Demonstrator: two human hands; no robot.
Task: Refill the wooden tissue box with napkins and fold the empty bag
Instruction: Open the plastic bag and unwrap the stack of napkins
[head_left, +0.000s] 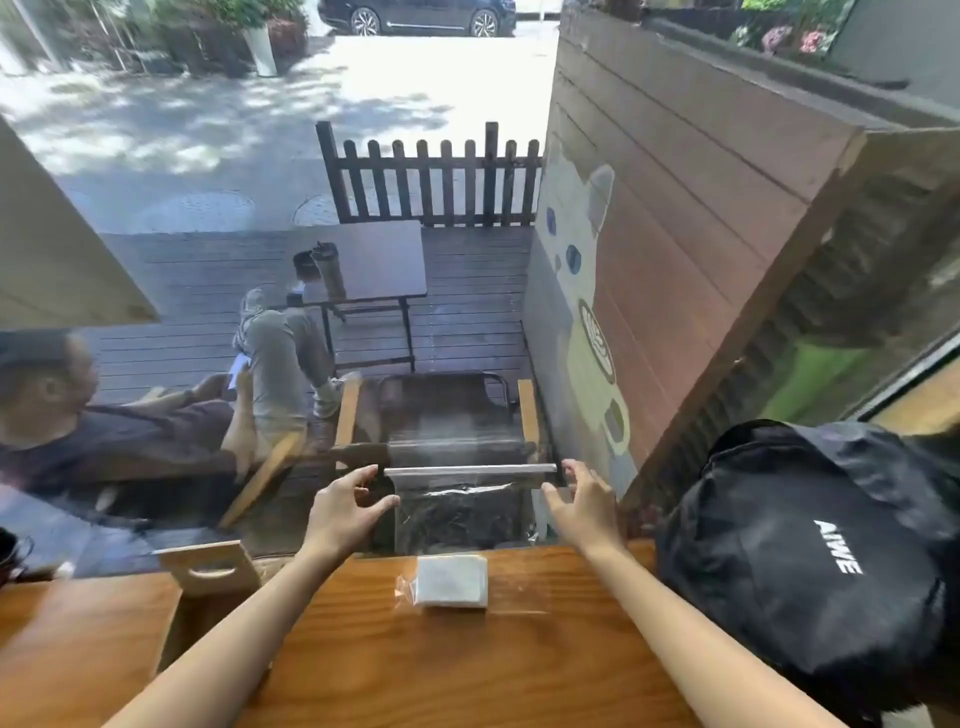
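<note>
I hold a clear empty plastic bag (465, 514) upright above the far edge of the wooden counter (467, 670). My left hand (345, 512) pinches the left end of its pale top strip, and my right hand (582, 506) pinches the right end. The bag hangs stretched flat between them. A stack of white napkins (453, 579) in clear wrap lies on the counter just below the bag. The wooden tissue box (210, 577), with a slotted panel on top, stands at the left beside my left forearm.
A black backpack (810, 561) fills the counter's right side, close to my right forearm. A window pane runs along the counter's far edge. Beyond it sit a person (104, 431) in a chair, a small table and a fence.
</note>
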